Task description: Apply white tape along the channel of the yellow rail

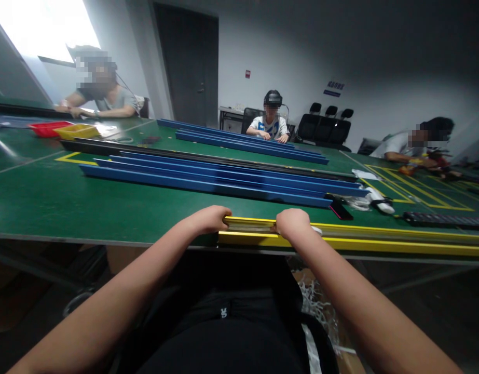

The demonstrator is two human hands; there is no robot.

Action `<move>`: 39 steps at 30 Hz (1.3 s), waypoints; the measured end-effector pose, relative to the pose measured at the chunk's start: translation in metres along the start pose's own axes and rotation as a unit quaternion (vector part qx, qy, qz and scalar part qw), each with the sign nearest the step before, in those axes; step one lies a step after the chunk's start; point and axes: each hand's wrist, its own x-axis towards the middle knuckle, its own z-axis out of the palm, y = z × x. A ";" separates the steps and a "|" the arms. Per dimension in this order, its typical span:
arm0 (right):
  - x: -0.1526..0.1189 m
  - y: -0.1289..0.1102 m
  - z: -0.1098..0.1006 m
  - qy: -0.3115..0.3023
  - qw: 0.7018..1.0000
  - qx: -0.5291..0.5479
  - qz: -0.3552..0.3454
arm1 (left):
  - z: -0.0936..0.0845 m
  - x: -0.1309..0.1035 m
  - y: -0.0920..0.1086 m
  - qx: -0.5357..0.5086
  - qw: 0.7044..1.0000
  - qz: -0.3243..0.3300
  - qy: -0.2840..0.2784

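A long yellow channel-shaped rail (379, 243) lies along the near edge of the green table, running off to the right. At its left end my left hand (213, 218) is closed, fingers curled over the far wall and end. My right hand (294, 223) is closed over the channel a little farther right, its fingertips reaching down inside. A small white piece (316, 229) shows beside the right hand; what it belongs to is hidden. A pale strip (250, 227) runs in the channel between the hands.
Several blue rails (192, 183) lie beyond, with a black rail (153, 151) behind them. A phone (341, 210), a white bottle-like object (380, 201) and a dark strip (441, 220) are at right. Red (48, 129) and yellow trays (78, 131) stand far left. Several people sit around the table.
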 end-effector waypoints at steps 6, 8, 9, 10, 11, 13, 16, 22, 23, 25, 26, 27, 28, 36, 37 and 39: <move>0.002 0.001 0.002 0.001 1.000 0.005 0.005 | -0.002 0.007 0.007 0.035 0.999 0.021 -0.018; 0.003 0.001 0.004 0.009 1.000 0.006 0.001 | -0.002 0.008 0.009 0.043 0.999 0.019 -0.018; 0.004 0.002 0.005 0.011 1.000 0.007 0.000 | -0.002 0.009 0.010 0.046 0.999 0.018 -0.020; 0.005 0.002 0.006 0.012 1.000 0.008 0.000 | -0.002 0.010 0.012 0.049 0.998 0.016 -0.022; 0.006 0.002 0.006 0.012 1.000 0.008 0.001 | -0.003 0.010 0.014 0.052 0.998 0.014 -0.024; 0.007 0.002 0.007 0.011 1.000 0.009 0.000 | -0.004 0.011 0.018 0.061 0.998 0.010 -0.027; 0.008 0.003 0.008 0.011 1.000 0.010 -0.003 | -0.005 0.012 0.025 0.078 0.996 0.019 -0.031; 0.006 0.002 0.007 0.012 1.000 0.014 -0.001 | -0.002 0.017 0.034 0.110 0.992 0.047 -0.034; 0.006 0.002 0.008 0.012 1.000 0.014 0.000 | -0.001 0.018 0.035 0.114 0.992 0.044 -0.036; 0.006 0.003 0.008 0.013 1.000 0.016 0.001 | 0.000 0.020 0.038 0.122 0.991 0.041 -0.040; 0.007 0.003 0.008 0.015 1.000 0.017 0.002 | 0.001 0.021 0.039 0.125 0.991 0.041 -0.041; 0.007 0.003 0.008 0.016 1.000 0.019 0.001 | 0.001 0.022 0.040 0.126 0.990 0.041 -0.042; 0.008 0.003 0.008 0.015 1.000 0.021 0.001 | 0.002 0.023 0.041 0.125 0.990 0.040 -0.044; 0.009 0.004 0.010 0.020 0.999 0.032 0.001 | 0.007 0.030 0.048 0.131 0.989 0.028 -0.056; 0.009 0.004 0.010 0.020 0.999 0.034 0.002 | 0.008 0.031 0.049 0.137 0.988 0.025 -0.061; 0.008 0.004 0.010 0.020 0.999 0.036 0.005 | 0.008 0.032 0.052 0.150 0.986 0.023 -0.067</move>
